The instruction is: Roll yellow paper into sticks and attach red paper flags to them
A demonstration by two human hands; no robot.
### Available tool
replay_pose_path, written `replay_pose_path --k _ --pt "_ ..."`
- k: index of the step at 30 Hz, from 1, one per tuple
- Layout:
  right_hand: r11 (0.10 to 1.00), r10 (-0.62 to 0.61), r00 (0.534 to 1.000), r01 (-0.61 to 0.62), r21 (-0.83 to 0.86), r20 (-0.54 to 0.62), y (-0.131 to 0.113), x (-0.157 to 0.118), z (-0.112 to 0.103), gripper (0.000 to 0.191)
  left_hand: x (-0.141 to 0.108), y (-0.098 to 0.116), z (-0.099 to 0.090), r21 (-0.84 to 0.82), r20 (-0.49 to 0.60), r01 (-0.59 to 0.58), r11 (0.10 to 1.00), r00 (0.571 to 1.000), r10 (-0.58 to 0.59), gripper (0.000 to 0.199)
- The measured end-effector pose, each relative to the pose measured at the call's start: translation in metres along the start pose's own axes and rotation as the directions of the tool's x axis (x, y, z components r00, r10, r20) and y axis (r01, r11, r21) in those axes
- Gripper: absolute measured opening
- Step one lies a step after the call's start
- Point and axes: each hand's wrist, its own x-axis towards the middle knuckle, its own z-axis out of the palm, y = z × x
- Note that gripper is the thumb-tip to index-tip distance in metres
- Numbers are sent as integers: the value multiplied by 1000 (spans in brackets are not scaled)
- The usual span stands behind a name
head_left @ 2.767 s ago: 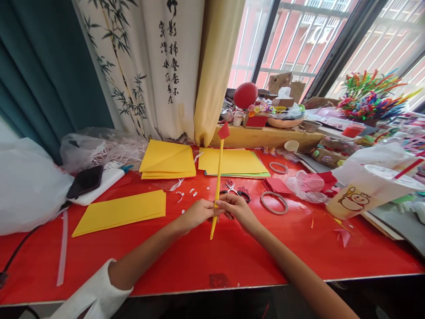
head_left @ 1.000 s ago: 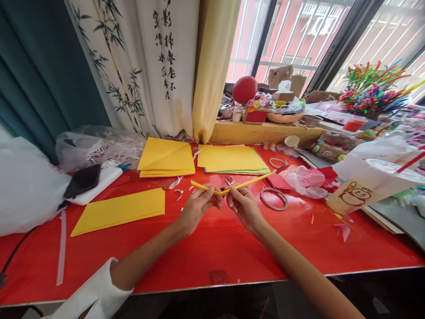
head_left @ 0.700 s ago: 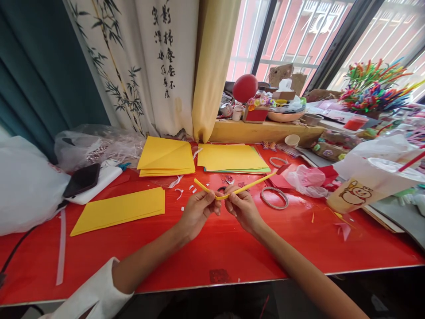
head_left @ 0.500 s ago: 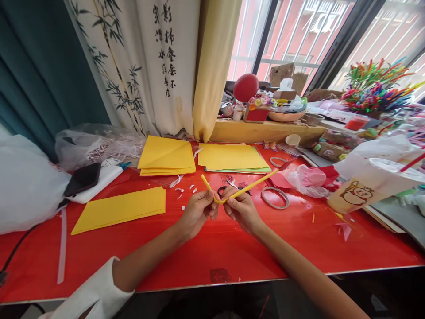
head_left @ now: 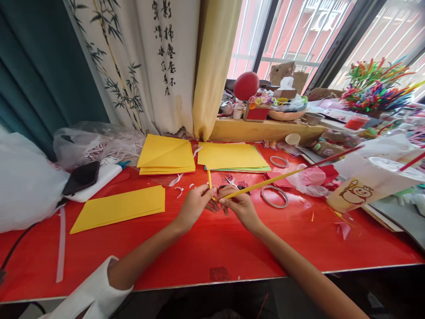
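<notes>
A narrow yellow strip (head_left: 265, 182) is pinched between my two hands over the middle of the red table. Its short end rises above my left hand (head_left: 198, 204), whose thumb and fingers are closed on it. From my right hand (head_left: 239, 204), also closed on the strip, the long part slants up to the right and turns red toward its far tip. The hands nearly touch, and the fingers hide the bend between them. Dark-handled scissors (head_left: 231, 181) lie just behind my right hand, partly covered by it.
Yellow paper stacks (head_left: 166, 155) lie behind the hands, with more yellow sheets (head_left: 122, 209) at the left. A phone (head_left: 82, 178) rests farther left. Tape rings (head_left: 275, 197), pink wrapping and a drink cup (head_left: 368, 186) stand at the right. Scraps dot the red table (head_left: 212, 248).
The strip's long part now reaches much farther right and shows its red end. Its short end stands more upright. Both hands have shifted slightly, still holding the strip.
</notes>
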Motion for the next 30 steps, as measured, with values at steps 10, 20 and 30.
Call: replay_pose_path --k 10,20,30 --pt "986 138 986 -145 81 93 10 1 -1 20 1 3 -10 272 -24 -124 954 991 135 16" --pt "950 193 970 -223 217 150 10 1 4 26 2 9 -15 -312 112 -20 950 992 57 25" --pt "960 235 963 -252 123 135 10 1 7 33 3 5 -14 -311 231 111 944 972 -39 26"
